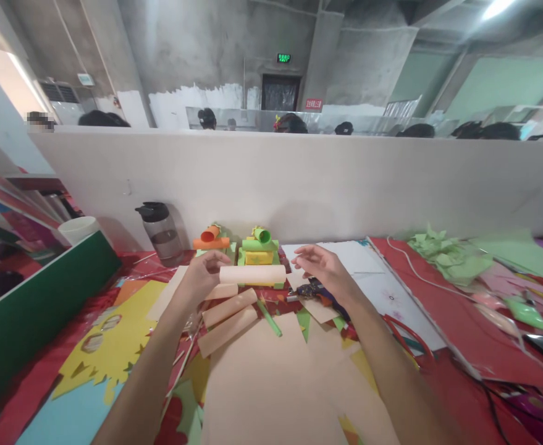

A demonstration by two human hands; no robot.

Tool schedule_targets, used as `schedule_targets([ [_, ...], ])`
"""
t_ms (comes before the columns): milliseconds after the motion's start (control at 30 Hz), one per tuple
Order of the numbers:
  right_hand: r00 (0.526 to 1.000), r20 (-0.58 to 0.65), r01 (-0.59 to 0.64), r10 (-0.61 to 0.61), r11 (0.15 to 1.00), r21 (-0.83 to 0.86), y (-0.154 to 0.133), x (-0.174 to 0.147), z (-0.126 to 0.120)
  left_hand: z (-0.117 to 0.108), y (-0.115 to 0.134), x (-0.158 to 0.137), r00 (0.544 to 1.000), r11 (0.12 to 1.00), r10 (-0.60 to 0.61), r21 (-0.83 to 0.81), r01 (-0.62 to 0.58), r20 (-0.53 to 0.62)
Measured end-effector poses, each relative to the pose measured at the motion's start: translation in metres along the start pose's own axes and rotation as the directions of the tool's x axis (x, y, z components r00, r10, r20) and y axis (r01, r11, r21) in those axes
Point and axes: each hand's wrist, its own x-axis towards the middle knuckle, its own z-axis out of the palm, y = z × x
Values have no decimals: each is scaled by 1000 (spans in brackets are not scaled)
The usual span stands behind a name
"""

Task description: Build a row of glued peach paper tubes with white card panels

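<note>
A pale peach paper roll lies level between my two hands, in front of a green and yellow paper model. My left hand is at the roll's left end, fingers bent around it; the thumb's contact is partly hidden. My right hand is beyond the right end, its fingers apart and not touching the roll. Below are more peach rolled strips, a thin green paper tube and a large peach sheet. A dark blue glue gun rests beneath my right hand.
An orange and green paper model stands near the white partition. A water bottle and white cup are left. Cut yellow paper, red-handled scissors, a white cable and crumpled green paper also lie around.
</note>
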Motion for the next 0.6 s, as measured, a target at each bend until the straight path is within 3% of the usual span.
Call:
schedule_targets([
  [100, 981, 166, 132, -98, 968, -212, -16, -8, 11, 1, 6, -1, 1000, 988, 28, 155, -28, -1],
  [167, 943, 326, 198, -71, 906, -375, -27, -16, 25, 7, 8, -3, 999, 968, 14, 251, -24, 43],
  [233, 920, 391, 221, -8, 836, -503, -34, -21, 40, 15, 8, -5, 994, 952, 7, 305, -39, 107],
  [367, 898, 436, 240, 54, 771, -590, -31, -22, 53, 20, 7, -8, 973, 933, 19, 346, -101, 232],
  [467, 908, 415, 214, 59, 787, -579, -25, -18, 44, 8, 14, -11, 974, 904, -20, 419, -78, 224],
  [600, 904, 409, 148, 125, 805, -574, -25, -15, 27, -13, 19, -15, 983, 748, -66, 660, -63, 170],
])
